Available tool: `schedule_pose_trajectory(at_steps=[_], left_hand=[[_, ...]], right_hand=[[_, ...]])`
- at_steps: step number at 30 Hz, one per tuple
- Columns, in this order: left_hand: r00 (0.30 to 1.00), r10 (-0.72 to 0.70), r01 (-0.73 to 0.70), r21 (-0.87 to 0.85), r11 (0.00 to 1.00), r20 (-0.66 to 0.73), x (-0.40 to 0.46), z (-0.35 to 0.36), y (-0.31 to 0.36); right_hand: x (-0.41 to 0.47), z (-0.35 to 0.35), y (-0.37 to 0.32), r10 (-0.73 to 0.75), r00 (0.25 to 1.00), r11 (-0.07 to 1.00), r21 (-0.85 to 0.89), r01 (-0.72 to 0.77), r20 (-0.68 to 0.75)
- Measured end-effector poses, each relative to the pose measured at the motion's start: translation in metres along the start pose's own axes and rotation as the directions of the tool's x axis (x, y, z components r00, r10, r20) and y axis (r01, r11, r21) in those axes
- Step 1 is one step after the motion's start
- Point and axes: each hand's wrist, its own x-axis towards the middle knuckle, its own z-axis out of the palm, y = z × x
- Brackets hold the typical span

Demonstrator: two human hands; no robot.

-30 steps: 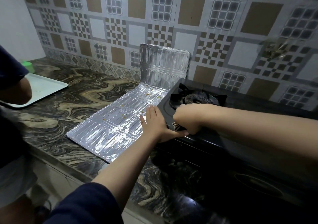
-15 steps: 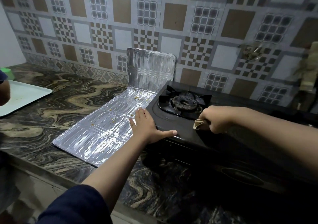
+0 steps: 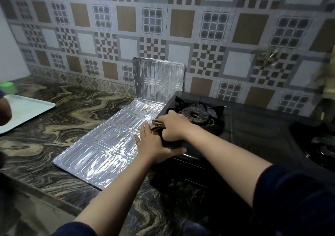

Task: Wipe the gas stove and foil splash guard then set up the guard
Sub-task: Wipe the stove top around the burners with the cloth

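At centre frame, a brown cloth (image 3: pixel 158 125) is gripped in the closed fingers of the right hand (image 3: pixel 175 127) and pressed to the left edge of the black gas stove (image 3: pixel 253 132), beside its burner (image 3: pixel 194 115). The stove corner is braced by the flat, open left hand (image 3: pixel 154 146). Stove wiping is judged underway; next, the one foil splash guard (image 3: pixel 116 137), lying speckled on the counter (image 3: pixel 68 108) centre-left, wants wiping. One white tray (image 3: pixel 27 111) is seen at left.
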Motion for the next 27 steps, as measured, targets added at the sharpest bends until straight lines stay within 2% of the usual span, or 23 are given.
schedule_pose_trajectory(at_steps=[4, 13, 27], left_hand=[[0.999, 0.014, -0.014, -0.006, 1.000, -0.033, 0.002, 0.001, -0.001], [0.999, -0.034, 0.033, 0.051, 0.998, 0.022, -0.003, -0.004, 0.003], [0.994, -0.058, 0.046, 0.136, 0.990, 0.088, -0.009, -0.013, 0.008]], right_hand=[[-0.002, -0.002, 0.007, -0.063, 0.996, 0.993, 0.107, 0.057, 0.055], [-0.020, 0.000, 0.010, -0.051, 0.998, 0.994, -0.098, 0.053, 0.023], [-0.078, -0.013, 0.064, 0.072, 0.994, 0.985, -0.164, -0.057, 0.087]])
